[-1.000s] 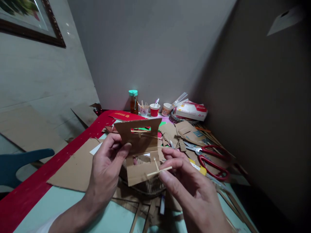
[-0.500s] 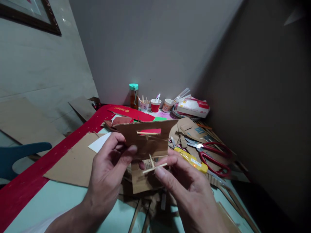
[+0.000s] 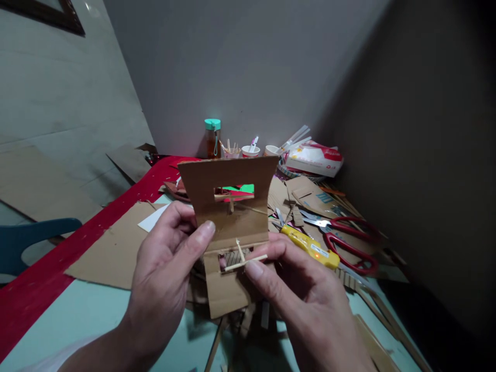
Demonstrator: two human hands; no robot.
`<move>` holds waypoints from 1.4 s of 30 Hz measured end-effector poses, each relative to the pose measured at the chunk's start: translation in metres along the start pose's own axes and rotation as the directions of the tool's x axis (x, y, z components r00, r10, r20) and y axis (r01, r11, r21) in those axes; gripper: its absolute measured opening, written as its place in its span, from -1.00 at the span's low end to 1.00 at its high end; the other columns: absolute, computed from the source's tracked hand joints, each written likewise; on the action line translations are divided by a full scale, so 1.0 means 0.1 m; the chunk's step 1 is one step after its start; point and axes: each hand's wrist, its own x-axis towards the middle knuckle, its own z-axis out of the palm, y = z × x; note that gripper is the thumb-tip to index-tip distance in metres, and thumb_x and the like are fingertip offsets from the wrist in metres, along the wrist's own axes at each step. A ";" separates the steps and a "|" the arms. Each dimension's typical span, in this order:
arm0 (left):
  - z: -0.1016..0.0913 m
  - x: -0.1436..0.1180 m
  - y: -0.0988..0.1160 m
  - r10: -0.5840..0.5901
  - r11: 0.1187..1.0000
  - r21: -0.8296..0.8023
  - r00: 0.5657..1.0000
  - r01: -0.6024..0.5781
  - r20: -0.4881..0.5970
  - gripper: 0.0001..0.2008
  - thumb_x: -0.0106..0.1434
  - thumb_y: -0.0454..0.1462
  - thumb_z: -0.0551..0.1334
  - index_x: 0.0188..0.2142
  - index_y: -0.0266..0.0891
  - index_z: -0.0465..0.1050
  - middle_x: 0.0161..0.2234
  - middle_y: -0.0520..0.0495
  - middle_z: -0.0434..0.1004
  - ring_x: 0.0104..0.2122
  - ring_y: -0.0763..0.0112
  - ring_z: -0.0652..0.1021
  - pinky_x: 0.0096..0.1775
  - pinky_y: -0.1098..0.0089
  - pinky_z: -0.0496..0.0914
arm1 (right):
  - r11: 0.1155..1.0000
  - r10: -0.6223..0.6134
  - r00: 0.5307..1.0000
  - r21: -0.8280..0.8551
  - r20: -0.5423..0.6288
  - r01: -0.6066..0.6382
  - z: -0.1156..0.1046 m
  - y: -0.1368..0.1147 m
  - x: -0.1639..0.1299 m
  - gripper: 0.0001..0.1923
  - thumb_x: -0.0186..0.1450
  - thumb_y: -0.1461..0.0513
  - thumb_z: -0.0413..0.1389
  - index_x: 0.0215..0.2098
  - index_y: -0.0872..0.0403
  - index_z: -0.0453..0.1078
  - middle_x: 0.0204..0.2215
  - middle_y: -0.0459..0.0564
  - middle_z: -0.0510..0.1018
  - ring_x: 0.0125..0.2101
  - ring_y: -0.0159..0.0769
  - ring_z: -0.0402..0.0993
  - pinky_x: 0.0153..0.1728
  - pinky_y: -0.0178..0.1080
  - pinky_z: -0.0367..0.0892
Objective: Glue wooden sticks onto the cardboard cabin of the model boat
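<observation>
A brown cardboard piece point(image 3: 228, 178) with two rectangular cut-out windows is held upright above the table. My left hand point(image 3: 168, 263) grips its left edge, thumb pressed on the front face. My right hand point(image 3: 300, 299) pinches a small cross of thin wooden sticks point(image 3: 243, 258) at the lower window. Another thin stick point(image 3: 232, 196) crosses the upper window.
Red-handled scissors point(image 3: 349, 243) and a yellow utility knife point(image 3: 310, 247) lie to the right among cardboard scraps point(image 3: 298, 199). A flat cardboard sheet point(image 3: 112, 253) lies at the left. Paper cups point(image 3: 250, 151), a teal-capped bottle point(image 3: 213, 137) and a white packet point(image 3: 315, 159) stand by the wall. A blue chair point(image 3: 27, 243) is at the far left.
Both hands have raised the cardboard piece and turned it upright toward the camera. The stick cross stays pinched at the lower window.
</observation>
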 end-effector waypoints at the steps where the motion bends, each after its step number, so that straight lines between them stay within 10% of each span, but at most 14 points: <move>1: 0.00 -0.01 0.00 -0.003 1.000 0.001 1.000 0.003 -0.012 -0.87 0.27 -0.22 0.39 -0.32 -0.07 0.44 -0.49 0.14 0.45 -0.45 0.44 0.53 -0.44 0.53 0.42 | 1.000 0.000 1.000 -0.009 -0.005 0.000 0.00 0.00 0.00 -0.84 0.25 0.14 0.28 -0.44 0.02 0.50 -0.31 -0.08 0.52 -0.26 -0.23 0.47 -0.10 -0.17 0.35; 42: 0.08 -0.08 0.02 -0.093 0.994 -0.064 0.996 0.093 -0.001 -0.79 0.26 -0.29 0.39 -0.10 -0.10 0.57 -0.04 -0.07 0.71 -0.06 0.10 0.68 -0.04 0.24 0.59 | 0.993 0.031 0.998 -0.112 0.048 -0.025 -0.08 0.04 0.04 -0.83 0.32 0.13 0.22 -0.38 0.02 0.46 -0.27 -0.03 0.52 -0.25 -0.21 0.50 -0.31 -0.22 0.37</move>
